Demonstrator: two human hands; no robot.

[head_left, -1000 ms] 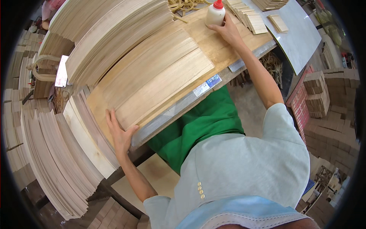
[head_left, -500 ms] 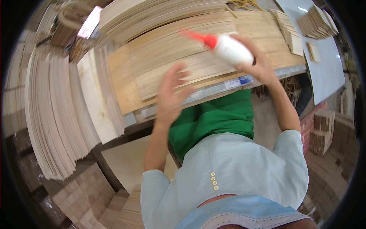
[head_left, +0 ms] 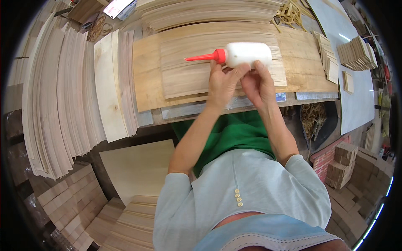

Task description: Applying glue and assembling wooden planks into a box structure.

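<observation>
A white squeeze bottle (head_left: 250, 54) with a red cap and long red nozzle lies sideways in both hands, its nozzle pointing left. My left hand (head_left: 224, 81) grips it from below near the cap, thumb against the bottle's side. Around the lower side, toward the base, are the fingers of my right hand (head_left: 258, 85), with the thumb on the front. Some fingers of both hands are hidden behind the bottle. Beneath it, thin wood strips (head_left: 184, 79) lie side by side on a pale wooden board (head_left: 144, 71).
Tall stacks of thin wood sheets (head_left: 63, 92) stand at the left, more sheets (head_left: 209, 12) along the back. Small wood pieces (head_left: 326, 58) line the board's right end. Beyond are a grey-white surface (head_left: 358, 94) with stacked wood blocks (head_left: 356, 53), and rubber bands (head_left: 289, 14).
My left hand, earlier off the bottle with fingers spread, now holds it too. The bottle has levelled out, and my right hand has shifted to its underside. The view has shifted slightly.
</observation>
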